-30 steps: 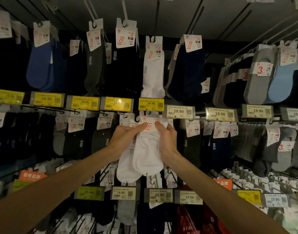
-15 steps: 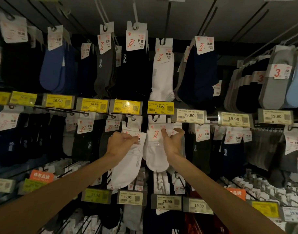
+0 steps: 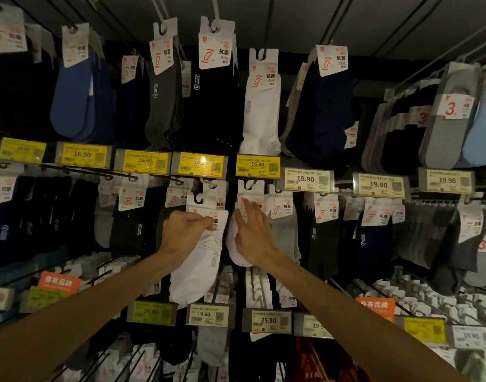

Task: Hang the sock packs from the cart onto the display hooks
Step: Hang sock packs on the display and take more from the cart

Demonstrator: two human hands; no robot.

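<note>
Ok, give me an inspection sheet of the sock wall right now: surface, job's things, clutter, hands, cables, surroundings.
Surface: display hooks above price labels, densely hung.
Job's things: held white sock pack, tab apparently off any hook; hung white sock pack beside it.
Clutter: nothing seen.
Grippers: left hand pinches the held pack; right hand open, fingers flat on the hung one.
Cables: nothing seen.
Surroundings: blue pack, grey packs; cart not in view.

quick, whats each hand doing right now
Left hand: closed, gripping a white sock pack near its card header.
Right hand: open, straight fingers touching the hung pack beside it.
</note>
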